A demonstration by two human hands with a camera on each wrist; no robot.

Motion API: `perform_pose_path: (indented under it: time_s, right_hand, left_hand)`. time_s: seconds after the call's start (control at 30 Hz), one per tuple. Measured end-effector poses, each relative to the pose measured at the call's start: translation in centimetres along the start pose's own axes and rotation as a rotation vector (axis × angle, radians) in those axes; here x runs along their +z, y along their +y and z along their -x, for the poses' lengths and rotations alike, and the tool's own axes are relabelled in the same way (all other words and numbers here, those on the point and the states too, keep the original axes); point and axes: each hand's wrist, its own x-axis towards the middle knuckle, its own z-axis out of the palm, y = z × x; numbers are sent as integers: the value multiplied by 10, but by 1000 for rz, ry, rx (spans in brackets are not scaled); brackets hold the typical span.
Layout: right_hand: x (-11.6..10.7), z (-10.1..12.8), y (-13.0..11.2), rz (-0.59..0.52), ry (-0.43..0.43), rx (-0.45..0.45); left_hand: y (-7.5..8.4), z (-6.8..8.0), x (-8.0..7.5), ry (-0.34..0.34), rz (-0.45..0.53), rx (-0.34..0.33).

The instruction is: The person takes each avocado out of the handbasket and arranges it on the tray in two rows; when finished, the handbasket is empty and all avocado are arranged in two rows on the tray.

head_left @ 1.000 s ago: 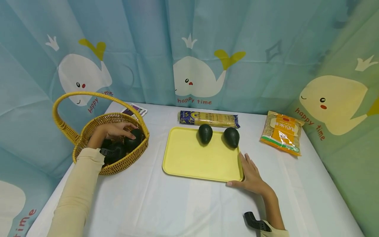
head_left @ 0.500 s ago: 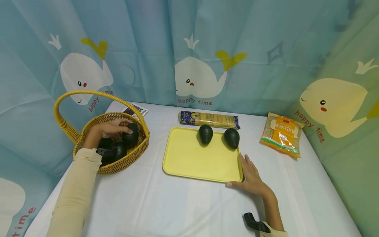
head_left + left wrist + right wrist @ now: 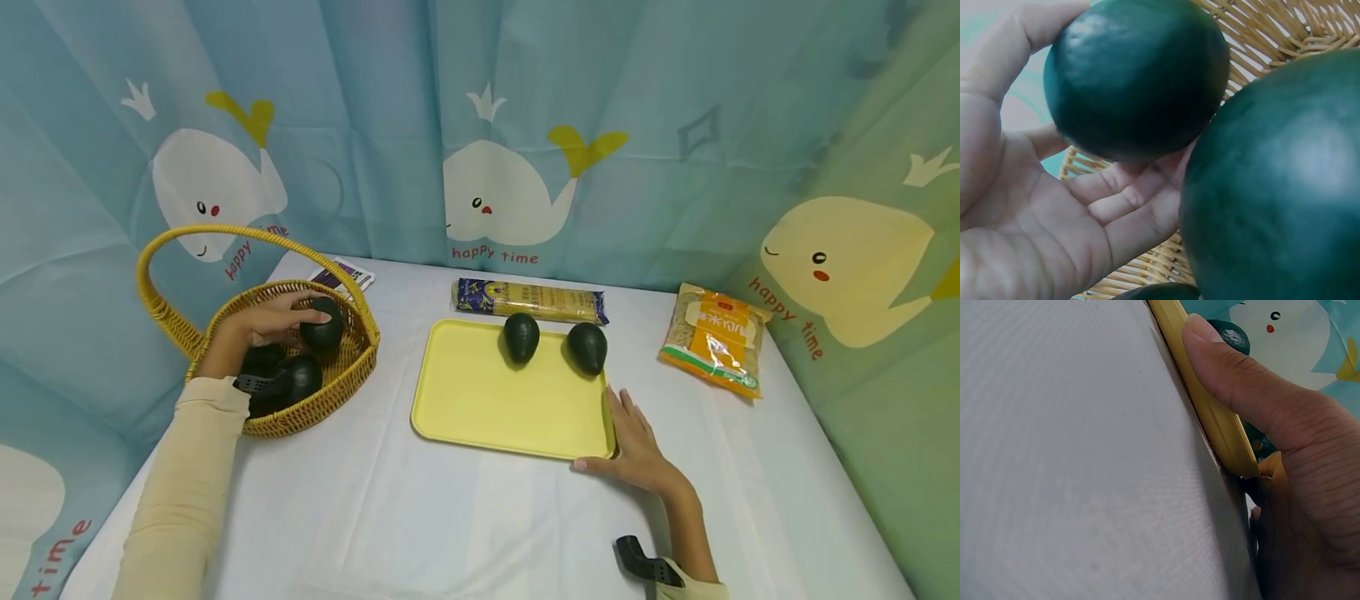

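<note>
Nearest, the right hand (image 3: 636,446) lies at the near right corner of the yellow tray (image 3: 495,400), fingers straight along its right edge and thumb pressed against its near rim, on the white table (image 3: 450,517). Farther left, the left hand (image 3: 258,327) reaches into the wicker basket (image 3: 341,375) and grips a dark avocado (image 3: 323,325), thumb curled over the top and fingers cupped beneath it, raised above the other avocados (image 3: 288,379) in the basket. At the tray's far edge lie two avocados (image 3: 521,337), with a noodle packet (image 3: 528,302) behind them.
</note>
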Motion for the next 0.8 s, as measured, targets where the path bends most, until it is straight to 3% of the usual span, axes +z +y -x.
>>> perform_pose_path:
  time_s: [0.3,0.5,0.8]
  right_hand:
    - [2,0,0,-1,1,-3]
    - [1,-1,1,-19,-10,-2]
    - [0,-2,2,-10,-15,14]
  left_hand:
    - [5,8,2,45,109,25]
    - [11,15,2,61,195,88]
    - [15,24,2,100,208,132]
